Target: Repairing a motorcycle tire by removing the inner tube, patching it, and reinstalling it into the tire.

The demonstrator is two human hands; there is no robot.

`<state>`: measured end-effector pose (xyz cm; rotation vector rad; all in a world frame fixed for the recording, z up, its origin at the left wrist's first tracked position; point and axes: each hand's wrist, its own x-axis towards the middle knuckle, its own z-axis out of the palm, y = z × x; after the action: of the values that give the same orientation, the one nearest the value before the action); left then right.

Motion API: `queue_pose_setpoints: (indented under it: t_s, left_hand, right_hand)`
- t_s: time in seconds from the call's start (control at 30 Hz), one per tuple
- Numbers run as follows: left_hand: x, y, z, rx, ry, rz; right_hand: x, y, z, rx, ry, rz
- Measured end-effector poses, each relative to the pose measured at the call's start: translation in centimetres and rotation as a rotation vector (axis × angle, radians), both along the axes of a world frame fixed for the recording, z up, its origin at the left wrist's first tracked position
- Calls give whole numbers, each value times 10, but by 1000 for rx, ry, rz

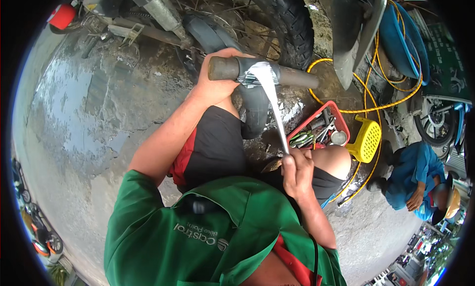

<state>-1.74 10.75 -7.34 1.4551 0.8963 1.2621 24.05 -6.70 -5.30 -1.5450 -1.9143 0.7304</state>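
My right hand [298, 174] is wrapped round the shiny handle of a hammer [223, 68]. Its long, double-ended cylindrical head, brown at the left end and grey at the right, is raised close to the view. Behind the head's left end is my left hand [212, 88], its fingers bent. The hammer head covers much of those fingers, so what they hold, if anything, is hidden. Beyond the hands stand a knobbly black tyre [293, 26] and a motorcycle's grey fork leg [162, 12]. A dark grey rounded thing [255, 112] shows below the hammer, its kind unclear.
Right of my knees lie a red basket [342, 118] of tools and a yellow plastic stool [367, 140]. A yellow hose [377, 109] loops past a blue basin [400, 43]. Someone in blue [413, 179] crouches at the right. Wet concrete [106, 112] spreads leftward.
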Motion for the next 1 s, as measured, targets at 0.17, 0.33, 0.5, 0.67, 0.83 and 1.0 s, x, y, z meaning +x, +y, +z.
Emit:
queue_pose_setpoints:
  t_s: [0.17, 0.33, 0.5, 0.67, 0.83, 1.0]
  left_hand:
    - [0, 2, -4, -10, -41, 12]
    - [-5, 3, -11, -41, 53, 4]
    - [-4, 3, -15, -105, -42, 30]
    - [-1, 5, -10, -92, -1, 70]
    - [0, 6, -6, -197, -173, 53]
    - [-1, 3, -1, -224, -231, 23]
  right_hand:
    - [-2, 4, -1, -27, -51, 3]
    - [-8, 4, -3, 310, 186, 21]
    - [-12, 7, -7, -115, -227, -2]
    - [-17, 11, -10, 95, 119, -20]
    - [-21, 15, -15, 148, 67, -34]
    - [-20, 19, -16, -53, -300, -48]
